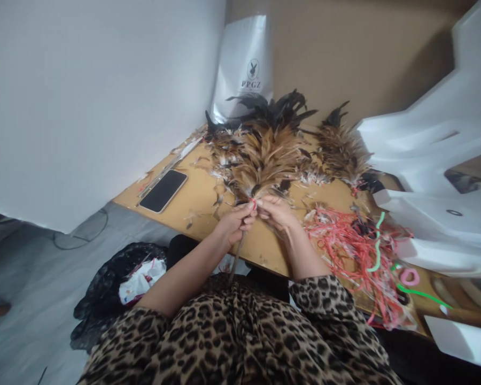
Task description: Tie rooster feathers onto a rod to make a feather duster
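Observation:
A fan of brown and black feathers (264, 155) spreads over the wooden table (200, 203), bound at its base with red string (253, 203) onto a thin stick (235, 262) that runs down toward my lap. My left hand (234, 223) is closed around the stick just below the binding. Its fingertips meet those of my right hand (276, 211), which pinches the feather base and string from the right. Loose feathers lie scattered around both hands.
A black phone (163, 190) lies at the table's left. A tangle of red strings (353, 251) with green strips sits to the right. A second feather bunch (340, 152), a white bag (246, 64), white foam pieces (436, 160) and a black floor bag (116, 278) surround the spot.

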`<state>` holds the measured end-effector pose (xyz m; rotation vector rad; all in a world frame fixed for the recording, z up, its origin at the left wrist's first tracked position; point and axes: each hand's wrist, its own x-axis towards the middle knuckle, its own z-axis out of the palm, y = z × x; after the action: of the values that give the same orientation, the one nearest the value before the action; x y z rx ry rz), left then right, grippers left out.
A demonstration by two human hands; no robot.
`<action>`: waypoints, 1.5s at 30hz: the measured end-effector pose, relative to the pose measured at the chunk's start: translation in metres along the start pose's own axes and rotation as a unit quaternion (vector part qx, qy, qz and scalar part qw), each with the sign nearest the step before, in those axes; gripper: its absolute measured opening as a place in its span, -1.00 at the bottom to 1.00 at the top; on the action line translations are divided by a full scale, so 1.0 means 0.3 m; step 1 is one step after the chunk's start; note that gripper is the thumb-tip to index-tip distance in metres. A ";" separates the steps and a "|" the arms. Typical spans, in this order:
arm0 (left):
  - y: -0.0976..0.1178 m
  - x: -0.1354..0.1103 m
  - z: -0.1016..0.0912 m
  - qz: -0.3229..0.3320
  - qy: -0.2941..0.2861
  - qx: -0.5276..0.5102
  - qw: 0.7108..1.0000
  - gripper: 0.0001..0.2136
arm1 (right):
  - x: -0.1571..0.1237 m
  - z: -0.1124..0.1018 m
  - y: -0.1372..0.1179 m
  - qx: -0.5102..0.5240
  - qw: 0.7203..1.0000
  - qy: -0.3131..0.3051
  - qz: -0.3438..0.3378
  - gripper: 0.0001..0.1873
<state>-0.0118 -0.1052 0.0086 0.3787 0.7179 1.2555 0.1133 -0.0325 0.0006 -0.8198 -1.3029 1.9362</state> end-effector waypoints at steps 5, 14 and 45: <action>-0.046 0.034 -0.029 0.148 0.111 0.124 0.975 -0.67 | 0.007 0.034 0.021 -0.092 0.991 0.094 -0.032 -0.68; -0.066 0.036 -0.031 0.191 0.122 0.186 0.956 -0.73 | 0.007 0.026 0.039 -0.055 0.994 0.081 -0.045 -0.70; -0.055 0.020 -0.042 0.185 0.121 0.190 0.957 -0.65 | -0.015 0.071 0.035 -0.221 0.957 0.112 -0.151 -0.65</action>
<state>-0.0075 -0.1058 -0.0126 0.7075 1.1426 1.5333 0.0974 -0.0503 -0.0020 -0.9564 -1.6361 1.2895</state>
